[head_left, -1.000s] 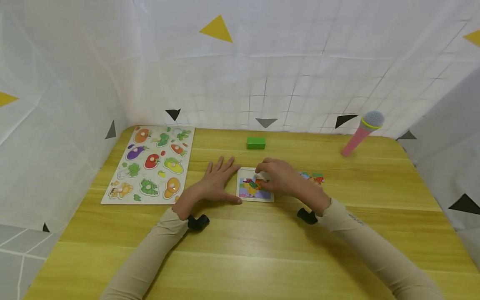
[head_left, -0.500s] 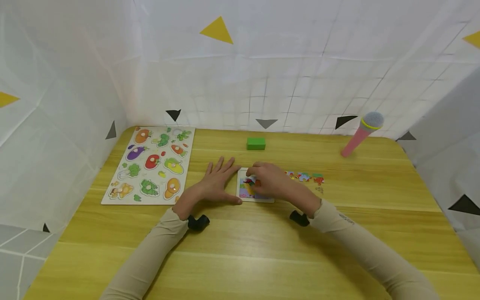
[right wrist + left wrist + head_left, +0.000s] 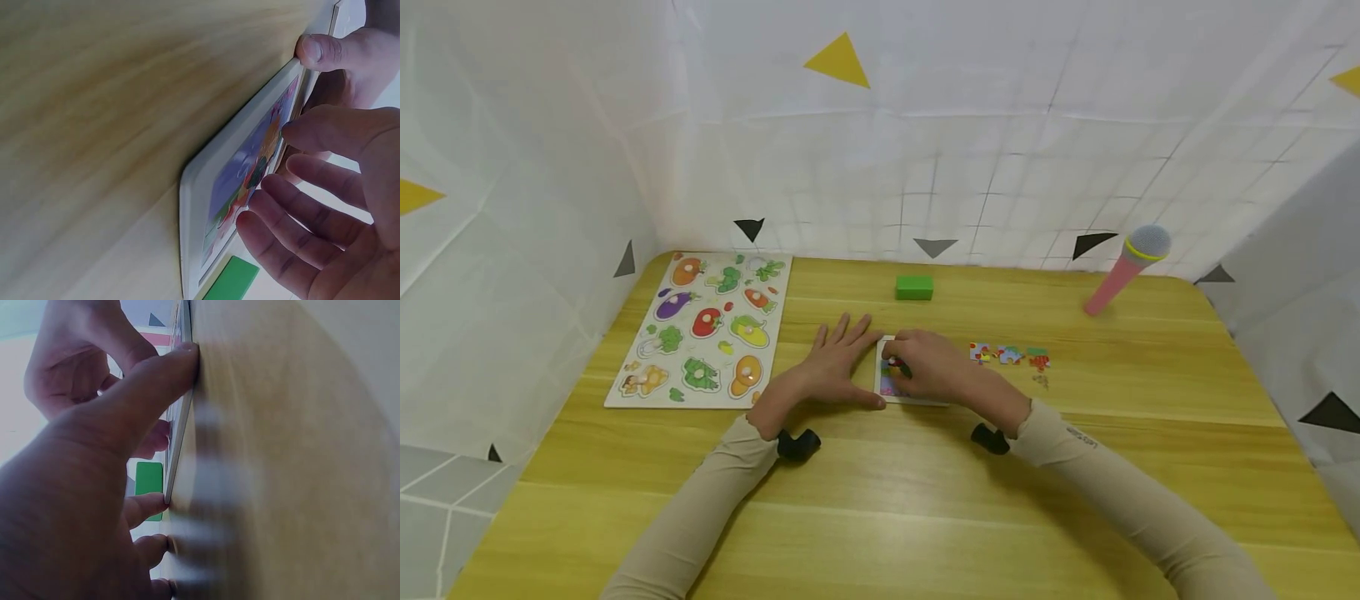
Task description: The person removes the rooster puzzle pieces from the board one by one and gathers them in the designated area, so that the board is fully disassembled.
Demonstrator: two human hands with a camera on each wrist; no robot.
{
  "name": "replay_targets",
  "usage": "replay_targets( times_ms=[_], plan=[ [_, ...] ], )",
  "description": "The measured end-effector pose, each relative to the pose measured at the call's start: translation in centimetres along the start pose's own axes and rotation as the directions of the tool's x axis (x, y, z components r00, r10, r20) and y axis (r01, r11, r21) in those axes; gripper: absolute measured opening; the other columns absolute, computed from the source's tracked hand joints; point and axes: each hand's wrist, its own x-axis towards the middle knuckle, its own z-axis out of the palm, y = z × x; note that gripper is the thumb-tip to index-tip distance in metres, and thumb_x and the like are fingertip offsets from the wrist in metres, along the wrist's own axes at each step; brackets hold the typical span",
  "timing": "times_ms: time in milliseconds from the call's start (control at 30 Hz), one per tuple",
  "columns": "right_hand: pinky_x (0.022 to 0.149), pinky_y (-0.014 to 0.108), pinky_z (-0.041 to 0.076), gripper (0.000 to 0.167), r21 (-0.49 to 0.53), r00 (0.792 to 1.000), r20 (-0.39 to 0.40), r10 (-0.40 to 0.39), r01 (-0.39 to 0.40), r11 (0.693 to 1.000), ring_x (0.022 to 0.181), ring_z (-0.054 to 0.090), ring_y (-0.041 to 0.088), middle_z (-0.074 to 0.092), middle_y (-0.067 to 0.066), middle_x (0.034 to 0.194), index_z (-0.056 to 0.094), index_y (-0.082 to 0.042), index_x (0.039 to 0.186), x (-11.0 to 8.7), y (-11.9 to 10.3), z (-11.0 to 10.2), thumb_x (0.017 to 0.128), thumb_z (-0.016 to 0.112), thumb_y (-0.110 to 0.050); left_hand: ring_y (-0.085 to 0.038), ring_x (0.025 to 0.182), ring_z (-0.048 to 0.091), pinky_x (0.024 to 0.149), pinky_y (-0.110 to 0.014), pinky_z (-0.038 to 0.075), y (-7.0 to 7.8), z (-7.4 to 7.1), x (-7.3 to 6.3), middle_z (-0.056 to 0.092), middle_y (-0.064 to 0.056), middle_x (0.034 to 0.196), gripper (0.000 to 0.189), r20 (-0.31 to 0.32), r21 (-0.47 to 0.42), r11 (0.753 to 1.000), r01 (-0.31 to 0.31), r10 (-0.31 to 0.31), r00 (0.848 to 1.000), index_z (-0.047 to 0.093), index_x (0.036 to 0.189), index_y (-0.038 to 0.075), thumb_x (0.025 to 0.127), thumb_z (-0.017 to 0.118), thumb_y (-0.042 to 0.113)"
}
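A small white-framed jigsaw puzzle (image 3: 886, 390) lies flat on the table, its colourful bird picture partly under my right hand. My left hand (image 3: 831, 371) rests spread on the table at the puzzle's left edge. In the left wrist view its thumb (image 3: 181, 359) and index finger (image 3: 150, 503) touch the frame. Over the puzzle, my right hand (image 3: 932, 367) bends its fingers down. The right wrist view shows these loosely curved fingertips (image 3: 247, 225) at the picture (image 3: 244, 172), with no loose piece between them. Several loose jigsaw pieces (image 3: 1010, 355) lie to the right.
A white board of vegetable shapes with knobs (image 3: 715, 400) lies at the left. Behind the puzzle sits a green block (image 3: 914, 288). A pink toy microphone (image 3: 1123, 271) stands at the back right, before the white cloth wall (image 3: 985, 125).
My right hand has slid left across the puzzle, covering more of the bird picture and uncovering loose pieces on the right. The left hand stays in place.
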Motion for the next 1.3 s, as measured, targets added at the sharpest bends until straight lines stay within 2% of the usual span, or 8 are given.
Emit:
replay_targets(
  times_ms=[167,367,600,933,1300],
  plan=[
    [0.076,0.035,0.051,0.022,0.01,1.0,-0.013,-0.023,0.024,1.0,0.08,0.057,0.016,0.064,0.004,0.094,0.071,-0.008,0.105,0.2,-0.1,0.24,0.085,0.076,-0.011,-0.037,0.15,-0.012,0.115,-0.061,-0.008,-0.1,0.15,0.04,-0.001,-0.008,0.168,0.109,0.0,0.004,1.0,-0.006,0.006,1.0,0.022,0.161,0.018,0.078,0.074,0.067],
    [0.08,0.04,0.052,0.021,-0.001,1.0,-0.004,-0.017,0.017,1.0,0.084,0.059,0.019,0.066,0.005,0.098,0.071,-0.009,0.105,0.45,-0.21,0.32,0.085,0.075,-0.009,-0.037,0.15,-0.011,0.115,-0.062,-0.007,-0.08,0.19,0.15,0.0,-0.008,0.168,0.11,-0.004,0.024,1.0,-0.011,0.011,1.0,0.021,0.161,0.019,0.077,0.073,0.069],
    [0.076,0.037,0.05,0.024,0.019,1.0,0.012,0.004,-0.004,1.0,0.081,0.056,0.017,0.063,0.003,0.094,0.071,-0.009,0.106,0.62,-0.47,0.21,0.083,0.078,-0.009,-0.038,0.15,-0.01,0.115,-0.062,-0.006,-0.09,0.02,0.08,0.0,-0.009,0.168,0.109,-0.004,0.028,1.0,-0.007,0.008,1.0,0.021,0.161,0.018,0.078,0.074,0.066],
    [0.072,0.037,0.048,0.025,0.049,1.0,-0.017,0.005,-0.004,0.999,0.079,0.054,0.018,0.063,0.005,0.091,0.072,-0.008,0.105,0.65,-0.54,0.15,0.082,0.081,-0.01,-0.038,0.15,-0.01,0.115,-0.062,-0.007,-0.19,0.01,0.11,0.0,-0.009,0.168,0.109,-0.005,0.027,1.0,-0.008,0.008,1.0,0.022,0.161,0.018,0.078,0.074,0.066],
    [0.075,0.037,0.051,0.035,0.013,0.998,-0.032,0.048,-0.048,0.999,0.095,0.056,0.024,0.061,0.007,0.107,0.071,-0.009,0.114,0.42,-0.79,0.36,0.081,0.081,-0.013,-0.04,0.15,-0.01,0.114,-0.064,-0.006,-0.07,0.01,0.06,0.001,-0.01,0.168,0.109,-0.014,0.021,1.0,-0.017,0.018,1.0,0.023,0.161,0.018,0.078,0.075,0.066]
  ],
)
